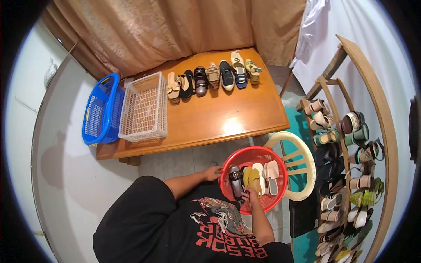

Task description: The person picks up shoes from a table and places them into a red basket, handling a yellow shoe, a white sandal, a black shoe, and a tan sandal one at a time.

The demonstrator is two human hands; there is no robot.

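Right now the person's left hand (213,173) is clamped on the near rim of the red basket (237,158), steadying it, while the right hand (251,195) reaches inside and looks to be pinching a yellow sandal (251,176); from where I stand I cannot make out the fingers clearly. Beside that sandal in the basket lie a dark sandal (235,179) and a pair of pale pink ones (269,173), so by my reckoning a handful remain to be dealt with. The basket sits on a cream plastic chair (302,153). Further out, a row of seven or so shoes (213,76) is already lined up along the far edge of the wooden table (228,116), next to a white crate (144,107) and a blue basket (101,109). A shoe rack (346,175) at the right is crowded.
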